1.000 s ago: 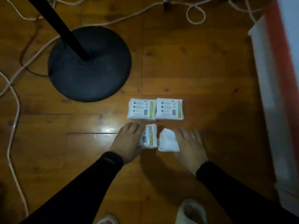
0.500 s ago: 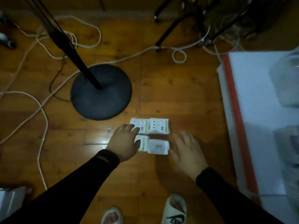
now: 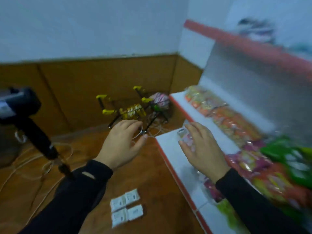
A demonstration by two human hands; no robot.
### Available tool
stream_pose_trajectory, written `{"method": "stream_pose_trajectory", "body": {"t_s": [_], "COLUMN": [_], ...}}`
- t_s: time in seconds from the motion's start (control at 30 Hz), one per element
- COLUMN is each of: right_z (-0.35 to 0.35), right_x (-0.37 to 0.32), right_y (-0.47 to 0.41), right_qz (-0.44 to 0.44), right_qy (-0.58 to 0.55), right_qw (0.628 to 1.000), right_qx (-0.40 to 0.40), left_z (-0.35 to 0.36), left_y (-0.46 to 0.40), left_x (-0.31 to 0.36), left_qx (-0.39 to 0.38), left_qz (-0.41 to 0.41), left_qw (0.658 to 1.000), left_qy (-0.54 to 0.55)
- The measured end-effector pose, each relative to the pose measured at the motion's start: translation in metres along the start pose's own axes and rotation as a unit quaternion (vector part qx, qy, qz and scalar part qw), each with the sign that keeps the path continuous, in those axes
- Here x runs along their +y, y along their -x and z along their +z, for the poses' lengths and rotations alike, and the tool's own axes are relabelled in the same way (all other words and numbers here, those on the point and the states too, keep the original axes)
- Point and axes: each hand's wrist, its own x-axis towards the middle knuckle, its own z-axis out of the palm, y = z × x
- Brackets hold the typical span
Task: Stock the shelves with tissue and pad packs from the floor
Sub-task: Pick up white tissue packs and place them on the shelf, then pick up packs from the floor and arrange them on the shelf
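Several white pad packs (image 3: 127,206) lie in a tight block on the wooden floor, below and between my arms. My left hand (image 3: 123,144) hovers open above the floor, fingers spread, holding nothing. My right hand (image 3: 200,147) is open too, palm down over the white lower shelf (image 3: 166,141) with its red front edge. A small pinkish-white pack (image 3: 183,135) lies on that shelf just under my right fingertips; blur hides whether they touch it. The whole view is blurred.
A higher shelf (image 3: 179,98) carries a row of orange snack bags (image 3: 224,115); pink and green bags (image 3: 287,159) fill the near right. A black stand pole (image 3: 37,132) and cables are at the left. A folded yellow-and-black tripod (image 3: 128,110) lies by the wall.
My head has swung up from the floor toward the shelves. Both hands have lifted off the packs, empty, and the right one has moved over the lower shelf. The packs stay on the floor.
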Motion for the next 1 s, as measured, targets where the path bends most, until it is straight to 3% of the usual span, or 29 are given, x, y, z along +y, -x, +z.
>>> {"method": "stream_pose_trajectory", "body": {"t_s": [0.2,0.43,0.67,0.83,1.0], "right_z": [-0.211,-0.386,-0.482,-0.529,-0.565], "right_x": [-0.003,0.029,0.078,0.127,0.178], "right_y": [0.064,0.194,0.360,0.459,0.524], "right_qz": [0.063,0.192,0.341,0.388,0.401], "right_qy": [0.082,0.177,0.257,0.286,0.291], "right_qw": [0.984,0.934,0.871,0.844,0.839], "right_qx": [0.145,0.245,0.243,0.236,0.224], "left_z": [-0.114,-0.155,-0.142,-0.115,-0.086], "left_y": [-0.024,-0.021,0.026,0.072,0.097], "left_x": [0.151,0.340,0.529,0.646,0.734], "left_qx": [0.055,0.045,0.020,-0.039,-0.068], "left_qz": [0.164,0.332,0.472,0.517,0.536], "left_qw": [0.984,0.935,0.866,0.838,0.825], "left_qy": [0.048,0.119,0.164,0.167,0.164]}}
